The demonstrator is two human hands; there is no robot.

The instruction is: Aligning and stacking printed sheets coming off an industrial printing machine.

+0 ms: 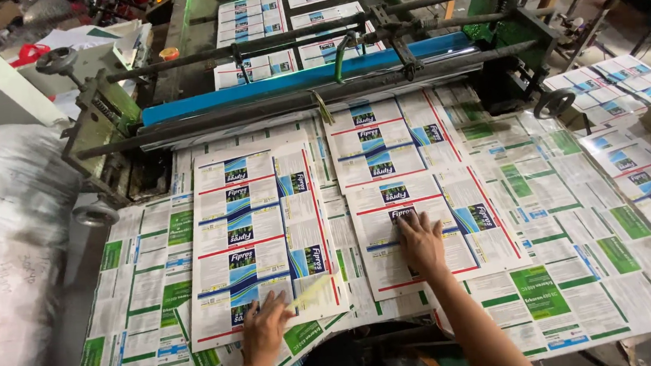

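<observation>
Two piles of printed white, blue and red sheets lie on the table below the machine's rollers. My left hand (263,327) rests with fingers spread on the near edge of the left pile (255,227), beside a thin pale yellow stick (308,291) lying on that pile. My right hand (421,241) lies flat, fingers apart, on the right pile (437,221). Behind that pile, another sheet (387,135) comes out from under the blue roller (302,76). Neither hand grips anything.
Green and white printed sheets (544,212) cover the table. The green-framed machine (502,14) with dark rods spans the back, with handwheels at left (96,215) and right (554,103). A large white sack (6,254) stands at left; stacked sheets (642,173) lie at right.
</observation>
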